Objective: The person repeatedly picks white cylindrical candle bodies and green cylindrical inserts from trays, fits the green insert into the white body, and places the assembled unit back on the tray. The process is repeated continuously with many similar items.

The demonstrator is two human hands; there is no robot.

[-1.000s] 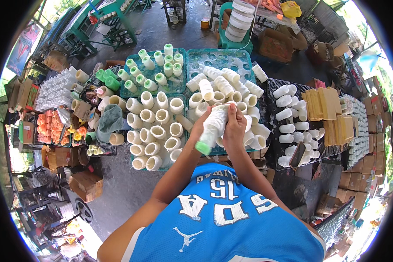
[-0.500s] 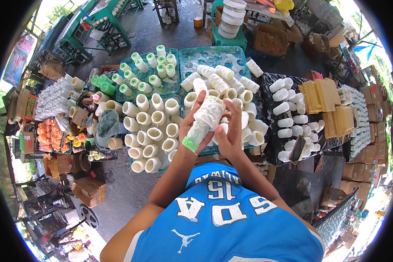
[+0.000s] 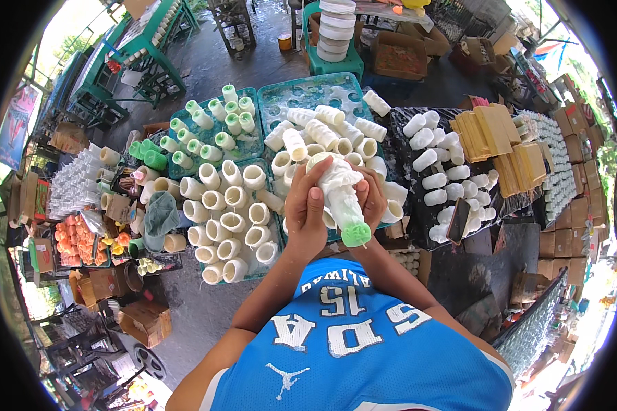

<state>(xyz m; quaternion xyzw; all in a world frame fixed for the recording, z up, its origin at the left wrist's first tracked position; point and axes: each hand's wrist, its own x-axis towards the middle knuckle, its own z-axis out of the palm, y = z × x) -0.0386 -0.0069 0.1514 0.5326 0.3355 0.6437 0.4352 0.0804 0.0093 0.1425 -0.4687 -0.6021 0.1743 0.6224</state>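
Between my hands is a pale candle [image 3: 343, 210] with a green end pointing toward me. A soft white rubber mould [image 3: 339, 179] is bunched in folds around its far part. My left hand [image 3: 304, 205] is wrapped round the mould from the left, thumb on its side. My right hand [image 3: 371, 198] closes on it from the right, most of its fingers hidden. Beyond my hands, white ribbed tubular moulds [image 3: 322, 133] lie in a heap. To the left stand several hollow cream tubes [image 3: 233, 222], open ends up, and behind them white candles with green tops [image 3: 224, 140].
Teal trays [image 3: 312, 90] carry the pieces. On the right, a black-covered table [image 3: 406, 171] bears white cylinders, yellow slabs [image 3: 483, 133] and a phone-like dark slab [image 3: 458, 220]. Orange pieces [image 3: 75, 240] and a grey-green cloth [image 3: 163, 216] lie at left. A green stool [image 3: 336, 65] holds stacked white rounds.
The candle has turned so its green end points toward me and to the right. More of the mould is bunched toward the far end. My right hand has closed round it.
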